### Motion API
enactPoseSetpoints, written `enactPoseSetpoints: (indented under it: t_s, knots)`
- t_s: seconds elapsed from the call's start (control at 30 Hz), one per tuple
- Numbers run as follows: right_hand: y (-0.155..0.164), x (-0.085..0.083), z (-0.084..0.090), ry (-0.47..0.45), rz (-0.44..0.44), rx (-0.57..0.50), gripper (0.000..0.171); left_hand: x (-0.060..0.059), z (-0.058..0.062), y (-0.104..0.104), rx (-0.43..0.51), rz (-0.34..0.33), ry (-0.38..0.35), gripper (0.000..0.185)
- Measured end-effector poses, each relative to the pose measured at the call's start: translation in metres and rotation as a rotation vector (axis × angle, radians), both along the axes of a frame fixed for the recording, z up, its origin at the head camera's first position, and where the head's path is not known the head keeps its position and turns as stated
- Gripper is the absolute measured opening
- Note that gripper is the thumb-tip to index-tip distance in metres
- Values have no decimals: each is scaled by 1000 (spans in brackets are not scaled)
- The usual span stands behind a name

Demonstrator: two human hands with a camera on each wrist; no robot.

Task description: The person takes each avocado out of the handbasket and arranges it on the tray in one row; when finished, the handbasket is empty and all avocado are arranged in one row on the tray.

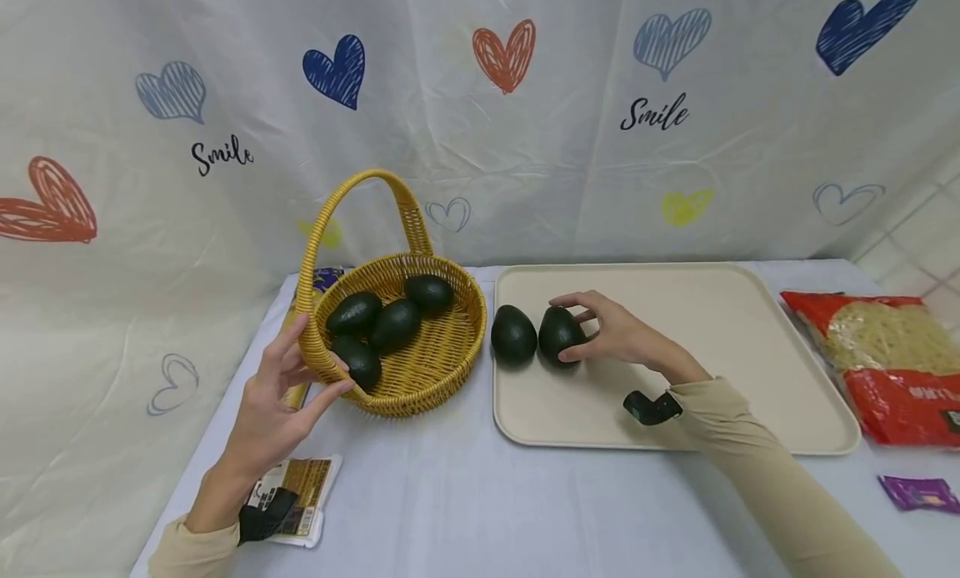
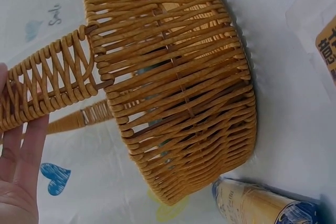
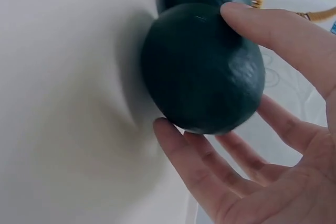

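My left hand point(image 1: 272, 399) grips the yellow wicker basket point(image 1: 427, 378) at the near left, where its arched handle point(image 2: 50, 80) joins the rim. Several dark green avocados point(image 1: 396, 324) lie inside that basket, gathered toward its left and back. Over the beige tray point(image 1: 705, 353), my right hand point(image 1: 621, 332) holds an avocado point(image 1: 559, 334) between thumb and fingers. From the right wrist view, the thumb lies on one side of this avocado point(image 3: 202, 69) and the fingers curl along the other. A second avocado point(image 1: 513, 336) sits just left of it, at the tray's left edge.
Right of the tray lies a red bag of pasta point(image 1: 892, 365), with a small purple packet point(image 1: 918, 493) nearer. A white and brown packet point(image 1: 303, 495) lies by the left wrist. Behind the basket's left side is a yellow and blue package point(image 2: 257, 203). A heart-printed curtain point(image 1: 525, 178) hangs behind.
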State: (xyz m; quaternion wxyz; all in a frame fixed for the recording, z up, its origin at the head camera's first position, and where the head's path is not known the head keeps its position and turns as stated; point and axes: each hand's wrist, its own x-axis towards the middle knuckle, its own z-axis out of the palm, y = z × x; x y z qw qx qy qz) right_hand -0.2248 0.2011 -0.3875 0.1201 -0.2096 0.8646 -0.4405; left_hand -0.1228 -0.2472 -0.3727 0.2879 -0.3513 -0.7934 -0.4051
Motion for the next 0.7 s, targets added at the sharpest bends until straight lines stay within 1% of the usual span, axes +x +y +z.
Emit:
enactPoseSetpoints:
  t_s: [0.2,0.4,0.5,0.6,0.7]
  knots:
    - [-1,1,-2,23,-24,39,75,2,3,3,-4,10,-16,89]
    - [-1,-2,-6,32,-9,11,75,5,4,3,-25,41,-51,90]
    - [-1,-3,-6,33,-7,2,74,4,4,3,-26,38,-51,90]
    - [-1,-3,-5,42,-5,6,75,3,4,3,-20,23,-28,88]
    - [0,-3,-5,55,3,17,77,3,4,3,-25,25,-23,89]
